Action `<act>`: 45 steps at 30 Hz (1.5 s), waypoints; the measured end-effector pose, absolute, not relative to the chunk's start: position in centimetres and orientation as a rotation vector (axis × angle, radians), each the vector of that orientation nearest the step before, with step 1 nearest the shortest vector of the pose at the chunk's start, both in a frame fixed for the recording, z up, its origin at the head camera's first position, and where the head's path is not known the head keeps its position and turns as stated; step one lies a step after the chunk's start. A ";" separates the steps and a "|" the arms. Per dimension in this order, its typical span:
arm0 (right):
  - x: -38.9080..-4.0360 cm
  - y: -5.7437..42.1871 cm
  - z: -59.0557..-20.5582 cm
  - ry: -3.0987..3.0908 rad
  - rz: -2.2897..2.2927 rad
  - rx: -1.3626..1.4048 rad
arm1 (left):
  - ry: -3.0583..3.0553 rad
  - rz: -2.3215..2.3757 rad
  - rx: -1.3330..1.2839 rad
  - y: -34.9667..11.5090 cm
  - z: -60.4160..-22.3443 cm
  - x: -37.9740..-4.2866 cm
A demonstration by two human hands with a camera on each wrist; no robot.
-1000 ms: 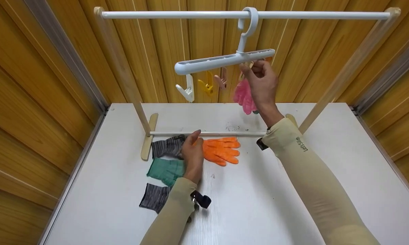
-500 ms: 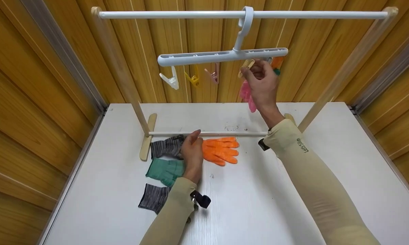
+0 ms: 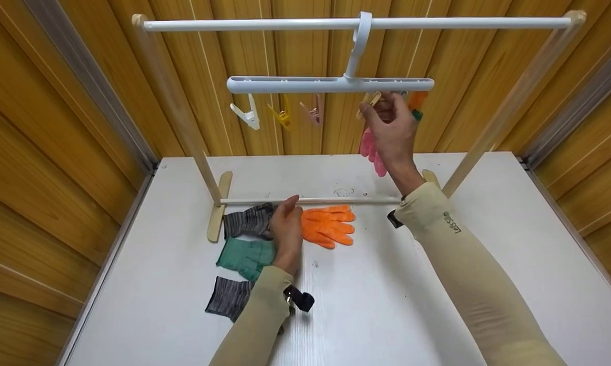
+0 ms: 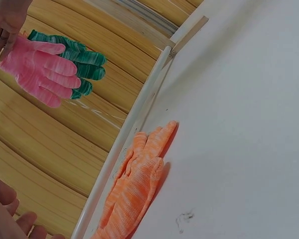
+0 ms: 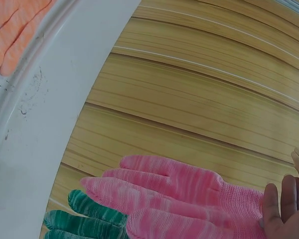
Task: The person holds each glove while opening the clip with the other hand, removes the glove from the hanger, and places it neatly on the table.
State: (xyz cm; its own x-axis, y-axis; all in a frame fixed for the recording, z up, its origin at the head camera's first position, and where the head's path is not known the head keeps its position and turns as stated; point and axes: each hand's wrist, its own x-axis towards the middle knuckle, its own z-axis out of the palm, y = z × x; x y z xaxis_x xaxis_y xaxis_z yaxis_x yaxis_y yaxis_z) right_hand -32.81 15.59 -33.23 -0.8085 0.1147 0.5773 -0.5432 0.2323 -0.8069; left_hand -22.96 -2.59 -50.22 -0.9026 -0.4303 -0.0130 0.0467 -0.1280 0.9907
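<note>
Hanger (image 3: 305, 85) now swung straighter, right hand (image 3: 394, 133) pinching tan clip (image 3: 375, 99), left hand (image 3: 287, 233) loose, empty

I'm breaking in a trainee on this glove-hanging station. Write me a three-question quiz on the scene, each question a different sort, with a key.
1. Multiple choice: which of these gloves hangs at the right hand? a) grey b) pink c) yellow
2. True or false: in the head view, the yellow clip hangs between the white clip and the pink clip.
3. Short answer: in the head view, which glove lies on the table just to the right of the left hand?

Key:
1. b, the pink glove.
2. True.
3. The orange glove.
</note>
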 end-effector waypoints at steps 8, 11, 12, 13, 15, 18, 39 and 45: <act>-33.1 16.1 -33.8 -1.971 1.614 0.413 | -1.855 -2.055 0.387 -2.3 -49.8 -23.8; -32.9 16.0 -33.9 -1.993 1.609 0.399 | -1.874 -2.013 0.348 -2.2 -49.4 -24.4; -32.9 16.0 -33.9 -1.996 1.606 0.397 | -1.872 -2.010 0.337 -2.1 -49.2 -24.6; -32.8 16.0 -33.9 -1.999 1.603 0.395 | -1.871 -2.011 0.328 -2.1 -49.0 -24.8; -32.8 16.1 -34.0 -1.995 1.598 0.396 | -1.872 -2.017 0.307 -2.1 -48.5 -25.3; -32.7 16.2 -34.1 -1.966 1.590 0.406 | -1.872 -2.032 0.260 -2.0 -47.9 -25.9; -32.7 18.2 -34.3 -1.809 1.442 0.364 | -1.976 -2.017 0.011 -1.3 -44.6 -29.3; -32.9 19.0 -34.3 -1.823 1.441 0.315 | -2.023 -2.000 -0.014 -1.2 -44.1 -30.3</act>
State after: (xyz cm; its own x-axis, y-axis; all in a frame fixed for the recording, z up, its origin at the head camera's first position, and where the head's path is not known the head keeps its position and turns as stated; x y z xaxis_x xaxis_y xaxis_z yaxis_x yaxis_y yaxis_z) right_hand -32.88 18.99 -34.34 -0.6680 0.2620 0.6965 -0.6172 0.3278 -0.7153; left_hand -30.32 -1.23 -44.06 -0.9563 -0.1989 0.2144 0.2122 0.0329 0.9767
